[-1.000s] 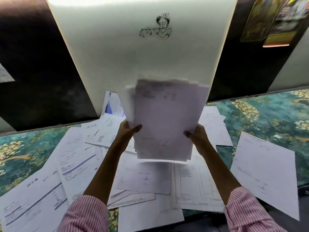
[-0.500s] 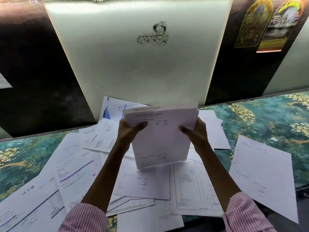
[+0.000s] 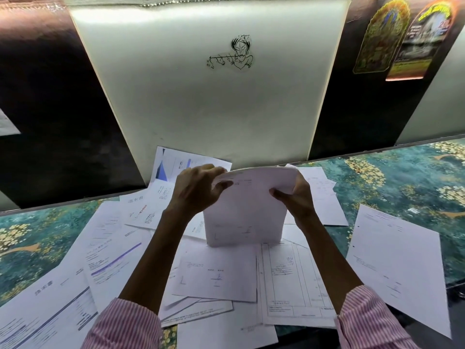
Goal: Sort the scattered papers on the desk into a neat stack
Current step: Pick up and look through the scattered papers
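Both left hand (image 3: 198,191) and right hand (image 3: 294,197) gripped the upright paper bundle (image 3: 244,217). Looser fingers while tapping should square its edges.

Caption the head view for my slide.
Left hand and right hand grip a paper sheaf upright, its bottom edge on loose sheets scattered over the patterned desk.

A white paper bundle (image 3: 245,210) stands upright on its bottom edge (top bowed over) amid scattered sheets (image 3: 216,275).
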